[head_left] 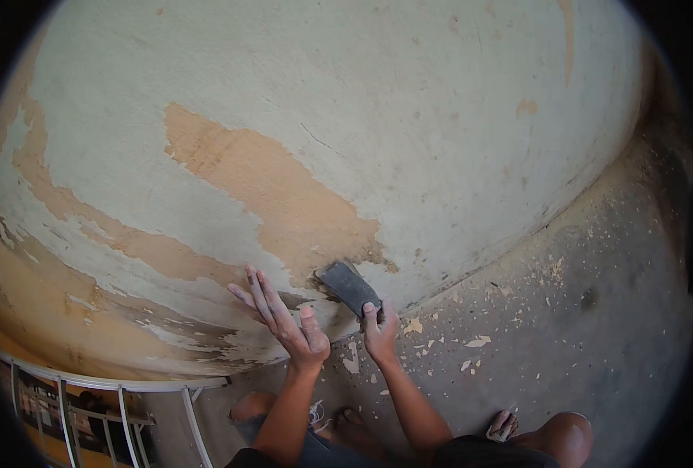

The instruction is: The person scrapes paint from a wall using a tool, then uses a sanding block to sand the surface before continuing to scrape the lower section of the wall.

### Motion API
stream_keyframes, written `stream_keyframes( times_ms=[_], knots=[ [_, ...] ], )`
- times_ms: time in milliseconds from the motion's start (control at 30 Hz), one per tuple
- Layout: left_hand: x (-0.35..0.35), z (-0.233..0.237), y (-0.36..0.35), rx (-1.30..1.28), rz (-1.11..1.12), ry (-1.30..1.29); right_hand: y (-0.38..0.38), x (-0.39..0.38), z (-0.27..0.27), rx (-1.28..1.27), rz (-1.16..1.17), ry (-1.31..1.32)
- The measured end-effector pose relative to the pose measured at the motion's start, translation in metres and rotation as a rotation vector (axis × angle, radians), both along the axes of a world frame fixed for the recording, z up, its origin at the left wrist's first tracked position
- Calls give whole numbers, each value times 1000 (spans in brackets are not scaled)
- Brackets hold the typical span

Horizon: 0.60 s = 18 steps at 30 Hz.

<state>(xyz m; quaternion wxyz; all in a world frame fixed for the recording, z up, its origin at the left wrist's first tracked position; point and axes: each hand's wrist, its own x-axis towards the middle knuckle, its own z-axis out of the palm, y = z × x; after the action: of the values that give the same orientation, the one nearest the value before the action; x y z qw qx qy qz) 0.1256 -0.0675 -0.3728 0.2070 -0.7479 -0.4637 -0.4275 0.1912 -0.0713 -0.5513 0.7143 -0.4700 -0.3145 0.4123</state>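
My right hand [379, 327] grips a flat dark scraper [350, 287], its far edge against the wall [471, 156] at the lower end of a bare orange patch [284, 187]. To the left, my left hand [284, 320] has its fingers spread beside the wall, nothing in it. Pale dust coats its fingers. Whether the fingertips touch the wall cannot be made out. Pale green paint covers much of the wall, with ragged peeled edges around the orange areas.
A metal ladder or rail [120, 385] lies at the lower left. Paint flakes [477, 342] are scattered over the grey floor [549, 359]. My knees and feet show at the bottom. A dark crack runs across the upper wall.
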Motion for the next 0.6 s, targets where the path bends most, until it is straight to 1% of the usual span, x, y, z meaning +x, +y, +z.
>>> stream_keyframes(
  times_ms=[67, 133, 167, 233, 267, 333, 400, 467, 500, 567, 600],
  knots=[
    [-1, -1, 3, -21, 12, -27, -5, -7, -11, -9, -22, 14],
    [-1, 2, 11, -39, 22, -41, -5, -13, -20, 10, -83, 206],
    [0, 3, 11, -27, -6, -42, -4, -10, -9, -2, -73, 212],
    [-1, -3, 1, -53, -26, -46, -3, 7, 12, -60, 83, 126],
    [0, -3, 1, -40, -37, -32, 0, 11, 18, -53, 107, 117],
    [0, 0, 3, -9, -49, -17, 2, 6, 0, -47, 100, 124],
    [-2, 0, 6, -19, -4, -34, 1, -1, -18, -28, 103, 136],
    [-2, 2, 11, 0, -22, -56, -2, -10, -30, -1, 69, 175],
    [-4, 1, 12, 0, -33, -83, 1, -12, -20, -7, 76, 186],
    [-3, -1, 3, -24, -23, -86, -7, -1, 23, -19, 76, -37],
    [-1, 1, 5, -10, -47, -99, -7, 5, 34, -56, 187, -36]
  ],
)
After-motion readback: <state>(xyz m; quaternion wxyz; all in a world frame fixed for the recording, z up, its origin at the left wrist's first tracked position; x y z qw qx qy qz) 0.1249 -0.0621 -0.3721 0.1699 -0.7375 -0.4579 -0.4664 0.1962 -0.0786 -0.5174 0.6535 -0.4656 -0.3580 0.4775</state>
